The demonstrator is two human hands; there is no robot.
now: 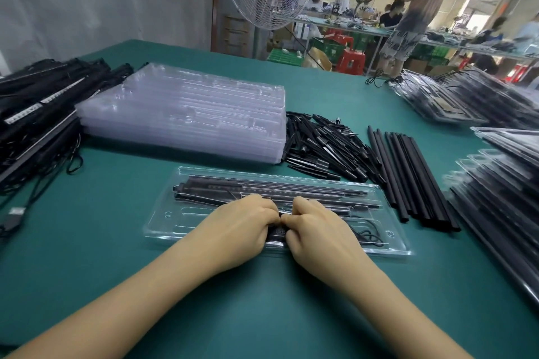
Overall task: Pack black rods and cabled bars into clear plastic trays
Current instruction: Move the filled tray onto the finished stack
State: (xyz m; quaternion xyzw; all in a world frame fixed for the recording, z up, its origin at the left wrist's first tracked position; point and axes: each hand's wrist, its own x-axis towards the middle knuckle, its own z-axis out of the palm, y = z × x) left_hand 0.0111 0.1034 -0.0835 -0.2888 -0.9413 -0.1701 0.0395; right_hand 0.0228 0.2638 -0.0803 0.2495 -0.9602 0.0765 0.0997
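Left hand (239,227) and right hand (320,230) both pinch one black piece (277,234) in one tray (163,221); its print is unreadable.

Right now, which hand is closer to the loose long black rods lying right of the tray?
Right. The right hand is over the clear tray, on the side facing the long black rods; the left hand is beside it, farther away. Both pinch a black piece.

The left hand (242,229) and the right hand (319,234) are shown bare, with forearms (140,288) uncovered to the view's edge at 7 and 5 o'clock.
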